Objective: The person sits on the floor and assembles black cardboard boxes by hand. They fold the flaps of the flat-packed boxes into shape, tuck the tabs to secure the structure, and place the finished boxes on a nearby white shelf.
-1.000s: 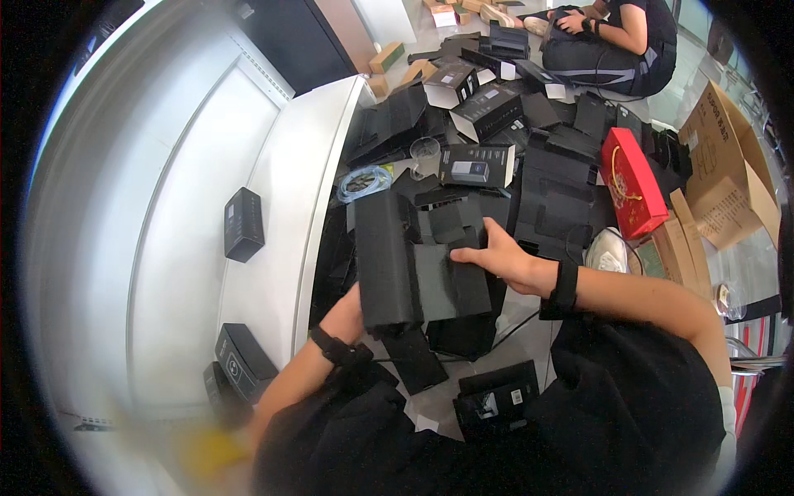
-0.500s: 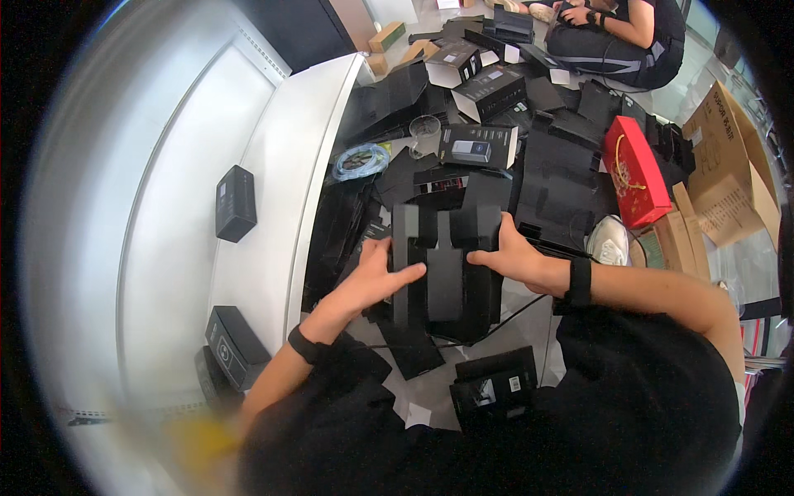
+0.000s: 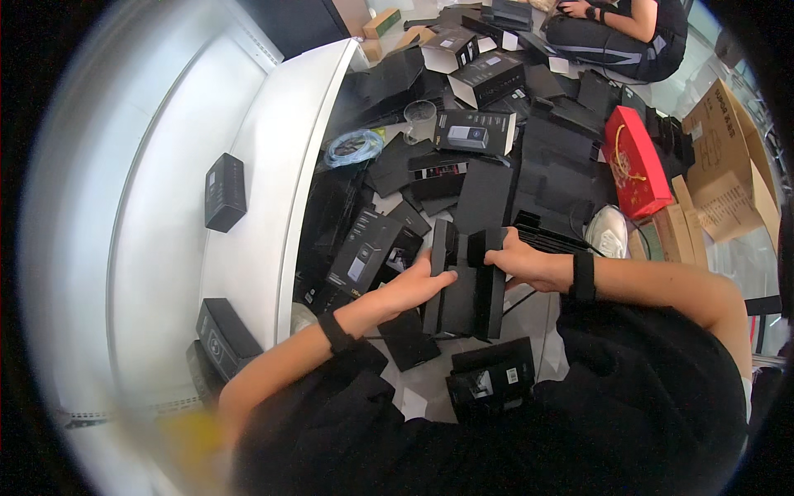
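Between my two hands is a black folded cardboard insert (image 3: 460,302), its side walls standing up along a sunken middle. My left hand (image 3: 416,286) grips its left wall, thumb over the inner side. My right hand (image 3: 531,266) grips the right wall near the far end, thumb on top; its other fingers are partly hidden. Left of the insert lies a printed black box (image 3: 362,254) with a device pictured on it. Under the insert's near end are a flat black cardboard piece (image 3: 408,342) and a black box with a white label (image 3: 491,382).
Black boxes and flattened cardboard (image 3: 556,169) cover the floor ahead. A white shelf (image 3: 263,178) with several black boxes stands left. Coiled blue cable (image 3: 354,147) and a clear plastic cup (image 3: 420,121) lie beyond; a red gift box (image 3: 637,161) and brown carton (image 3: 728,153) stand right. Another person (image 3: 616,37) sits far right.
The cardboard insert has moved slightly right and been squeezed narrower, its walls now upright. My hands have come closer together, uncovering the printed box on the left.
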The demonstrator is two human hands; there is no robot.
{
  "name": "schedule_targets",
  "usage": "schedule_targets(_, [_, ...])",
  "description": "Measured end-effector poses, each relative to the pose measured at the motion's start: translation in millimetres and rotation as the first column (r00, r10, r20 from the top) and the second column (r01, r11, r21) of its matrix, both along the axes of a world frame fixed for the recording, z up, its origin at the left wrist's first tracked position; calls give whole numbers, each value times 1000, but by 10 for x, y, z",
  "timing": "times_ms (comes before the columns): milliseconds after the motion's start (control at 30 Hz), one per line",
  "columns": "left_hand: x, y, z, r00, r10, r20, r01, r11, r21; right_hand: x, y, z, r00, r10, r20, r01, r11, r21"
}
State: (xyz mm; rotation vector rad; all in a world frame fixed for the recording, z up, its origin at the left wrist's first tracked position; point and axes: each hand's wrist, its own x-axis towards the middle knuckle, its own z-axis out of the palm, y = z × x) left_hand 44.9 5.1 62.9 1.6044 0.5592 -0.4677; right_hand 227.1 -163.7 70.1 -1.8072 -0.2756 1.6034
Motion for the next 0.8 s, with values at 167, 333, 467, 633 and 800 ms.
schedule_targets(167, [47, -53, -187, 996, 61, 67, -69, 990, 121, -34, -59, -16, 996, -80, -48, 80, 997, 2])
schedule_targets(333, [42, 17, -65, 996, 91, 16, -91, 994, 53, -33, 2, -137, 992, -104, -71, 102, 994, -23])
schedule_targets(467, [37, 74, -209, 997, -6, 72, -8, 983, 184, -80, -28, -108, 979, -166, -118, 171, 985, 29])
schedule_targets(633, [29, 102, -343, 990, -67, 126, 9, 911, 413, -87, -69, -242, 984, -168, -54, 172, 982, 78])
schedule_targets(800, [11, 180, -591, 961, -206, 185, 55, 798, 601, -19, -27, -215, 994, -44, 104, 43, 999, 9])
